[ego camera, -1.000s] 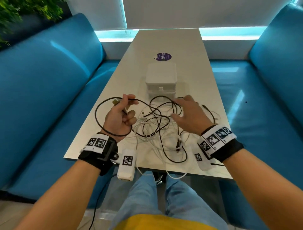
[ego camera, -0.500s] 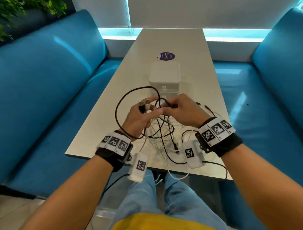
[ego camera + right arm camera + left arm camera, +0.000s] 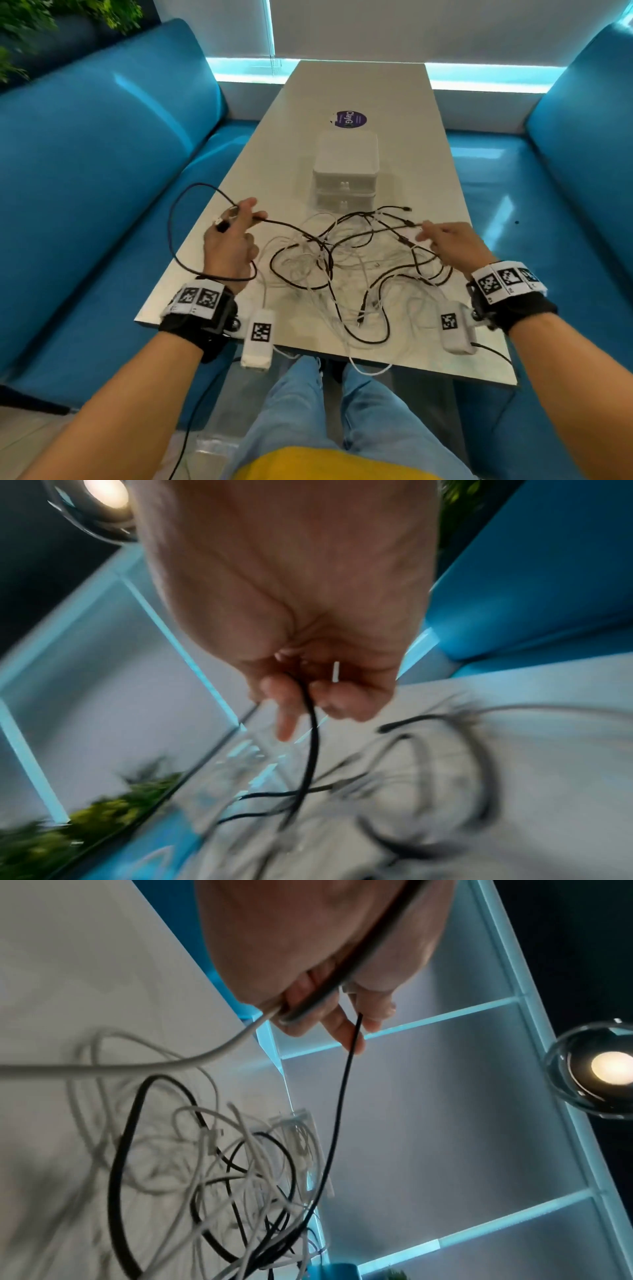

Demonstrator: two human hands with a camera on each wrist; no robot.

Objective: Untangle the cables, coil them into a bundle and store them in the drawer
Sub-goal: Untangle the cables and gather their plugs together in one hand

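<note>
A tangle of black and white cables (image 3: pixel 342 270) lies on the near half of the table (image 3: pixel 359 92). My left hand (image 3: pixel 236 222) is raised at the left and pinches a black cable (image 3: pixel 284 224) near its plug end, with a loop hanging round the wrist; the left wrist view shows that black cable (image 3: pixel 342 1096) running from the fingers down to the tangle. My right hand (image 3: pixel 442 236) at the right pinches another black strand (image 3: pixel 310 737). A white two-drawer box (image 3: pixel 346 161) stands behind the tangle, both drawers shut.
Blue sofas (image 3: pixel 85 164) flank the table on both sides. A purple round sticker (image 3: pixel 350 120) sits beyond the box. A white cable end (image 3: pixel 370 368) hangs over the near table edge above my knees. A lamp (image 3: pixel 613 1069) shows in the left wrist view.
My hands were together over the tangle half a second ago. They have pulled apart, left hand to the left and right hand to the right, stretching black cable out of the tangle.
</note>
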